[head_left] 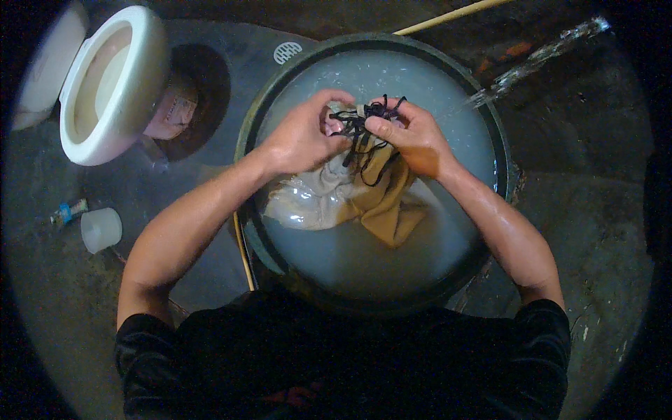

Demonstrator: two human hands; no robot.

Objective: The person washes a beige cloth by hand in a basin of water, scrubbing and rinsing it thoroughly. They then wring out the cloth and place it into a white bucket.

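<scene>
A wet beige and tan cloth item (392, 199) hangs from my hands into a large round dark tub (502, 150) of cloudy, greyish water. Its lower folds rest in the water, and the paler part at left looks soaked and shiny. Thin black cords (359, 129) lie tangled at its gathered top end. My left hand (297, 136) curls its fingers around the left side of this bunched end. On the other side, my right hand (416, 143) is closed on the cords and fabric, thumb pressed on top. What kind of item it is, I cannot tell.
Water streams (539, 64) into the tub from the upper right. A white toilet (159, 70) stands at the far left. Near it lie a small white cup (101, 231) and a blue-banded object (66, 212). A drain cover (287, 52) and a yellow hose (455, 15) are beyond the tub.
</scene>
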